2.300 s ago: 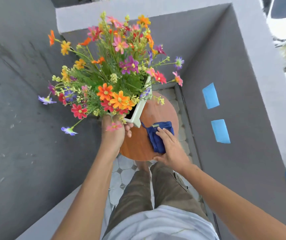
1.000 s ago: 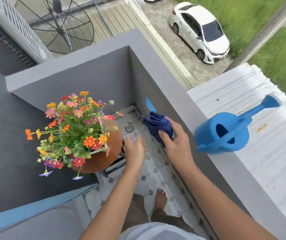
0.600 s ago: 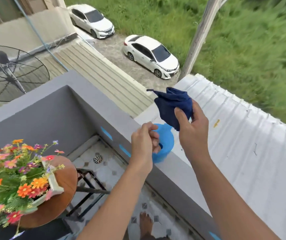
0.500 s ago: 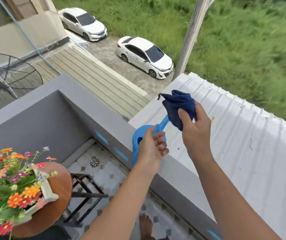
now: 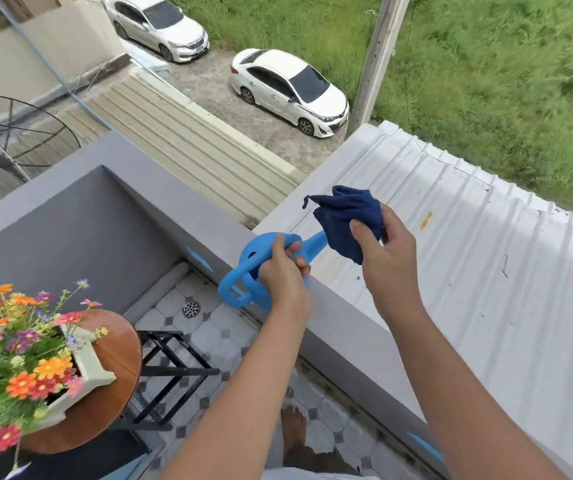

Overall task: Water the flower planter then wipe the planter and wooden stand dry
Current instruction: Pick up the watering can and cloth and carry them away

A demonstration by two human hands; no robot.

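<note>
A white planter point(image 5: 86, 367) full of colourful flowers point(image 5: 18, 344) stands on a round wooden stand point(image 5: 112, 386) at the lower left. My left hand point(image 5: 283, 275) grips the handle of a light blue watering can point(image 5: 243, 271), which is tilted at the edge of the grey balcony wall. My right hand point(image 5: 384, 251) holds a bunched dark blue cloth point(image 5: 345, 216) up over the wall, above the can's spout. Both hands are well to the right of the planter.
The grey balcony wall point(image 5: 340, 344) runs diagonally under my hands, with a white corrugated roof point(image 5: 486, 271) beyond it. Black stand legs point(image 5: 170, 372) and a floor drain point(image 5: 191, 309) show on the tiled floor. My bare foot point(image 5: 293, 434) is below.
I turned from the stand toward the balcony wall, lifting the cloth off the wood. My left hand let go of the planter, reached the watering can and closed on its handle, tipping it.
</note>
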